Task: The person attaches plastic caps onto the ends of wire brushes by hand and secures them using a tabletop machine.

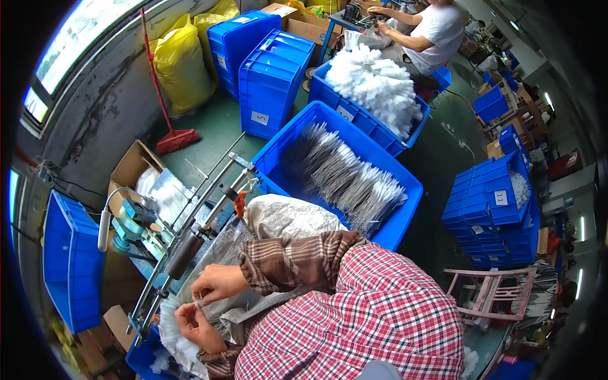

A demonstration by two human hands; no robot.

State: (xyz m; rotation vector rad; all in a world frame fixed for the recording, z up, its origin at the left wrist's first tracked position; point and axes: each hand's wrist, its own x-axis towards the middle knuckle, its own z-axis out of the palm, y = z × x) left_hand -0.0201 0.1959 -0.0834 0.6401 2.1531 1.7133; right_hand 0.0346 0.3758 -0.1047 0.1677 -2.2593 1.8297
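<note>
My right hand (218,283), the upper one, comes out of a brown plaid sleeve with its fingertips pinched together. Just below it, my left hand (199,326) is also closed in a pinch, and the fingertips of both hands nearly meet. A small whitish bit shows between them, too small to name. Beside my left hand lies a bundle of white bristly pieces (172,326). Close to both hands runs a metal-framed machine (183,253) with rods and a dark roller. A clear plastic sheet (218,249) lies between the machine and my sleeve.
A blue bin (396,180) holds wire-stemmed white brushes; another bin (351,118) behind it holds fluffy white ones. A co-worker (437,35) sits beyond. Stacked blue bins (472,209) and a pink stool (487,291) stand right. A red broom (177,140) leans at the wall.
</note>
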